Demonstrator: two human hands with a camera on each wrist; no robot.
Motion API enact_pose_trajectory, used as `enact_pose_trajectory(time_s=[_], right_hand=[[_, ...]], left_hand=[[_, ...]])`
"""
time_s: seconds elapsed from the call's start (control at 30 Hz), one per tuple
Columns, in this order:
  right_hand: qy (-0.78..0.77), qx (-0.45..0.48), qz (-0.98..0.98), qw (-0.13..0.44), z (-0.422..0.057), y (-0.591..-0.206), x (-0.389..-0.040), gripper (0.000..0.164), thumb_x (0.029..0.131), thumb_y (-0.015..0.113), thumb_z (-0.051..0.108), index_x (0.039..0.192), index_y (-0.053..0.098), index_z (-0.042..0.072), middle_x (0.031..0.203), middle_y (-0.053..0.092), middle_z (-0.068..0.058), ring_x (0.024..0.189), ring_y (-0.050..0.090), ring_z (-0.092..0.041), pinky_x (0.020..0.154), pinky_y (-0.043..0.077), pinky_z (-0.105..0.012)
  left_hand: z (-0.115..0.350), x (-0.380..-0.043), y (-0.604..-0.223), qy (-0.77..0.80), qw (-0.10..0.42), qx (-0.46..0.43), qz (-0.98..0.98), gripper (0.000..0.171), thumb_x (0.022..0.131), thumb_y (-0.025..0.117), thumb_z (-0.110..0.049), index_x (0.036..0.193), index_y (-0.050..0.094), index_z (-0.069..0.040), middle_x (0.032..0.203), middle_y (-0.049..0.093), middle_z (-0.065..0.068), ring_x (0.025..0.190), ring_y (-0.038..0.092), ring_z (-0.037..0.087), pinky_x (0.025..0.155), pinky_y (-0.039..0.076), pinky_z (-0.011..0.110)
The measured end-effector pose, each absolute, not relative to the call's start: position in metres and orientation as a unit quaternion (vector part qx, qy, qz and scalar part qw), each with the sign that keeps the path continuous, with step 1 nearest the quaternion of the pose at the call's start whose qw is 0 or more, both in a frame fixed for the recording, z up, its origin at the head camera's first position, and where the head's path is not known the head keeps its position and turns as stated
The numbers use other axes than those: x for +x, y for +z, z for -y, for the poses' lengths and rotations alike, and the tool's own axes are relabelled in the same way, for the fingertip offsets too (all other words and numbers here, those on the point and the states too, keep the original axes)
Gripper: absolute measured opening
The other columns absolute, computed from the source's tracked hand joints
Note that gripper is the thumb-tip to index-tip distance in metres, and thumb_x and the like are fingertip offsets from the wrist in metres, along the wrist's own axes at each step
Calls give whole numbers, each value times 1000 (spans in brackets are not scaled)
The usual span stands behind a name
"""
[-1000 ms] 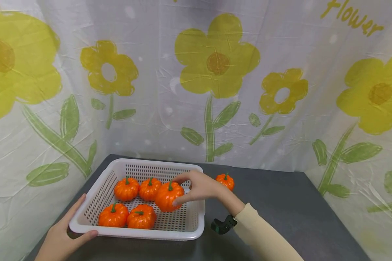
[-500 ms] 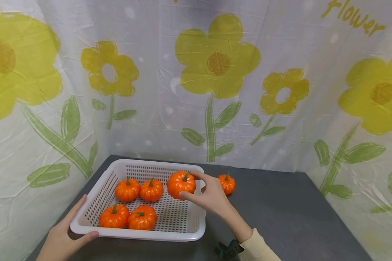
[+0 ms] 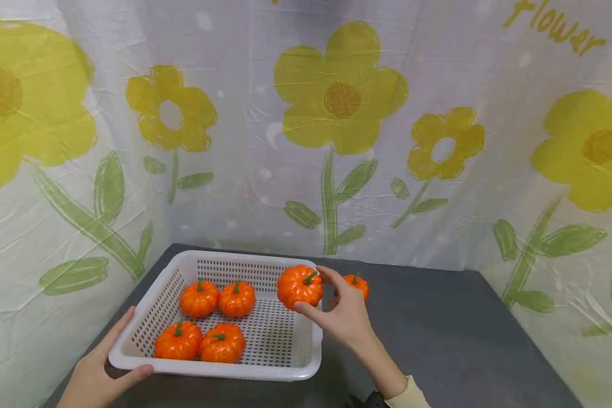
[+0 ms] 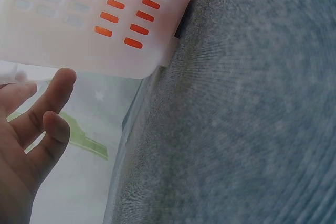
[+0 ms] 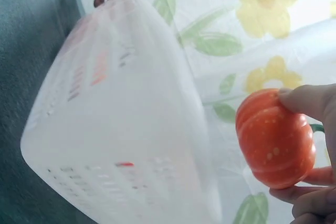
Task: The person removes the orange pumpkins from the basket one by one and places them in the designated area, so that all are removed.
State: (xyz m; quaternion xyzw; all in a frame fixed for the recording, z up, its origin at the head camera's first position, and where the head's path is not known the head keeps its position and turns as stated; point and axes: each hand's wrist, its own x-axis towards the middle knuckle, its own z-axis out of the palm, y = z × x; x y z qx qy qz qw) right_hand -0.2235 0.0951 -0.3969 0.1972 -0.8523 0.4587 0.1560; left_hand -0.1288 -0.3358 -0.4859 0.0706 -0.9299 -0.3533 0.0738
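Note:
My right hand (image 3: 348, 314) pinches an orange toy pumpkin (image 3: 294, 288) with a green stem between thumb and fingers, raised over the right side of a white plastic basket (image 3: 219, 369). The right wrist view shows this pumpkin (image 5: 274, 139) beside the basket's rim, held clear of it. My left hand (image 3: 94, 365) holds the basket's near left corner, thumb on the front rim and fingers along the left side. In the left wrist view some fingers of this hand (image 4: 39, 124) stretch below the basket wall (image 4: 79, 51). Several more pumpkins (image 3: 222, 343) sit in the basket's left and middle part.
Another pumpkin (image 3: 359, 284) stands on the dark grey table (image 3: 438, 334) behind the right hand, partly hidden by it. A white curtain (image 3: 245, 187) printed with yellow flowers surrounds the table on the back and sides. A dark wristband (image 3: 372, 400) shows at the right wrist.
My right hand has lifted the pumpkin from among the others in the basket and carried it up and right to the basket's right rim. The left hand stays at its corner.

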Motion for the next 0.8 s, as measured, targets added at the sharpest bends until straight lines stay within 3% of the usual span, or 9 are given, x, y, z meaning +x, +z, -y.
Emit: enact_pose_trajectory(time_s=[0.17, 0.3, 0.47, 0.6, 0.7, 0.8], right_hand=[[451, 181, 853, 190, -109, -394, -229, 64, 79, 95, 38, 133, 71, 15, 112, 76, -3, 63, 57, -5, 58, 50, -20], [450, 170, 854, 197, -124, -392, -240, 63, 79, 95, 37, 132, 72, 14, 115, 77, -6, 83, 74, -16, 70, 65, -32], [431, 155, 866, 201, -143, -394, -254, 68, 79, 95, 37, 135, 71, 7, 121, 76, -13, 81, 77, -26, 73, 66, -42], [418, 123, 879, 195, -158, -396, -263, 73, 81, 93, 39, 140, 68, 5, 130, 74, -17, 68, 74, -23, 66, 64, -35], [412, 100, 886, 189, -169, -398, -270, 76, 83, 91, 41, 144, 65, 4, 135, 72, -17, 57, 64, -19, 58, 57, -29], [406, 79, 891, 188, -182, -402, -277, 77, 84, 90, 44, 145, 64, 4, 136, 71, -17, 71, 68, -24, 62, 56, -30]], left_hand=[[336, -128, -486, -350, 75, 70, 931, 119, 87, 85, -50, 172, 9, -14, 152, 43, 42, 106, 63, 48, 91, 53, 75], [336, -127, -487, -349, 90, 63, 931, 119, 86, 87, -48, 172, 11, -14, 150, 46, 42, 106, 64, 48, 90, 54, 74], [335, -127, -487, -348, 96, 63, 931, 120, 85, 88, -48, 172, 12, -14, 150, 46, 42, 106, 63, 48, 92, 52, 75], [335, -127, -487, -349, 99, 60, 930, 120, 85, 88, -46, 172, 12, -15, 151, 45, 42, 110, 62, 51, 93, 50, 77], [335, -127, -487, -351, 98, 59, 929, 120, 85, 88, -46, 172, 11, -15, 151, 45, 42, 111, 61, 51, 94, 48, 78], [335, -126, -487, -352, 95, 60, 929, 121, 85, 88, -46, 172, 10, -16, 150, 45, 42, 110, 61, 51, 94, 47, 79]])
